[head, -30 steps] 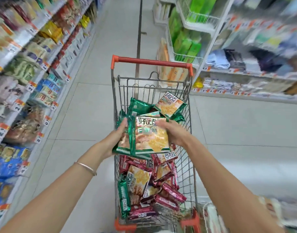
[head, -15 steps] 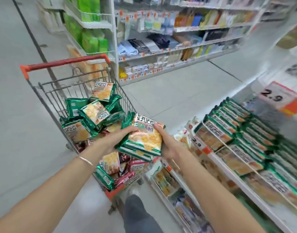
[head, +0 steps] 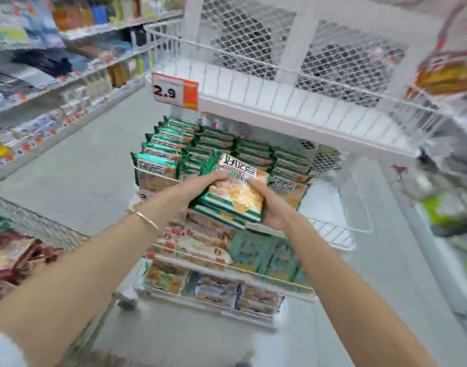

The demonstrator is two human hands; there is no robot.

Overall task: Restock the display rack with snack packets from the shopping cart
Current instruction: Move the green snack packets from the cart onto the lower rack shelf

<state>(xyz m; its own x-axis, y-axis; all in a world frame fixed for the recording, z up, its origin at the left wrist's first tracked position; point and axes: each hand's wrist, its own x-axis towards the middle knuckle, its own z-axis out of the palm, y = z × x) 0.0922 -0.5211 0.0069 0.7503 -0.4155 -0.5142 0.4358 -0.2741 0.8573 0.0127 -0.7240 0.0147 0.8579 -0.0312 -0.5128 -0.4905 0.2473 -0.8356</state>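
Packets [head: 235, 192] before rack [head: 293, 115] — cart [head: 28, 223] left

Price tag [head: 175, 90] on the display rack [head: 280, 112] edge — "2.9" (packet lettering unreadable).

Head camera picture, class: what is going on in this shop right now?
A person holds a small stack of green snack packets between the left hand and the right hand, in front of a white wire display rack. The shelf behind the hands already holds rows of matching green packets, with bare space to their right. The top shelf, above a 2.9 price tag, looks empty.
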